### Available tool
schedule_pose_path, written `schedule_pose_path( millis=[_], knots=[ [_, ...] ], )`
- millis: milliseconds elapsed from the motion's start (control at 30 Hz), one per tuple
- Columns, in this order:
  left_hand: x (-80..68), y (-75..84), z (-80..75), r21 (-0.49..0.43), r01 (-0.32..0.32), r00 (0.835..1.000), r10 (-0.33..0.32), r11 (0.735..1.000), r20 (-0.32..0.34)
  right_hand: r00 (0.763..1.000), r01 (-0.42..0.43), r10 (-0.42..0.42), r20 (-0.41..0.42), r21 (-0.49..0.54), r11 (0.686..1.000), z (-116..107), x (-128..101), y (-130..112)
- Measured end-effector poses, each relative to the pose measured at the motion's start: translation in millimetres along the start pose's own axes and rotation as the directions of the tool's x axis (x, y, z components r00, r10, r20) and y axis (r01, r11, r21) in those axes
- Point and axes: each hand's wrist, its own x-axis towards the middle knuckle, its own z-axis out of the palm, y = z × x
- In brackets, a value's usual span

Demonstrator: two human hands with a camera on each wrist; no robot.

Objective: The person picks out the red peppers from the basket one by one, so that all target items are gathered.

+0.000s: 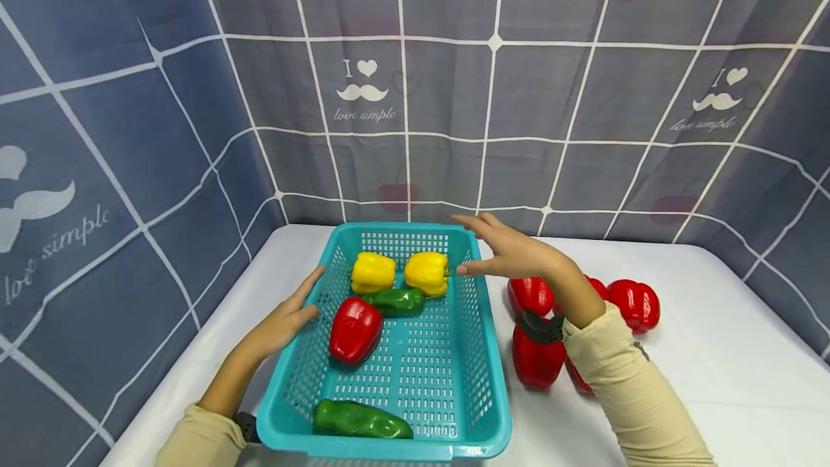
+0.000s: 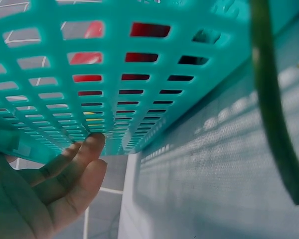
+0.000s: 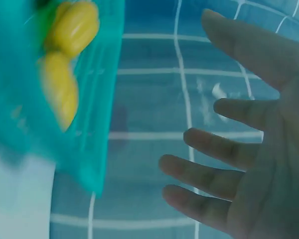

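So the teal plastic basket sits on the white table, and everything else is easiest to place off that basket. Inside it, two yellow bell peppers sit side by side near the far wall, a short green pepper lies just in front of them, a red bell pepper is toward the left wall, and a long green pepper lies along the near wall. A cluster of red bell peppers waits on the table just right of the basket. The left hand lies against the outside of the basket's left wall with fingers straight and close together, not curled around anything; the left wrist view shows the fingertips right up against the mesh. The right hand hovers above the basket's far right corner, fingers spread and loose, holding nothing, and the right wrist view backs that up with an empty open palm. My read is that the step here is sorting peppers into the basket, with the right hand between loads. To do it well, I'd keep that flat left hand bracing the wall so the light basket doesn't skid, then take the nearest red pepper from the right-side pile with a full wrap around its body, since the glossy skin looks slippery. There's bare floor in the middle and right of the basket, so I'd lower it there instead of dropping it onto the others.
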Motion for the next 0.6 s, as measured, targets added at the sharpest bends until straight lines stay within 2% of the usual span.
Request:
schedule_pose_path(
  millis=[133,433,600],
  knots=[
    [3.1,2.9,0.4,0.022,0.004,1.0,-0.004,1.0,-0.005,0.998,0.053,-0.053,-0.021,0.002,0.999,3.4,18.0,-21.4],
    [4.5,1.6,0.9,0.048,0.011,1.0,-0.011,0.999,-0.009,0.99,0.094,-0.093,0.105,-0.009,0.996,42.6,55.5,-48.7],
    [2.6,0.2,0.0,0.045,0.024,1.0,-0.023,0.999,-0.012,0.983,0.07,-0.069,0.167,0.0,0.998,69.7,66.8,-57.2]
  ],
)
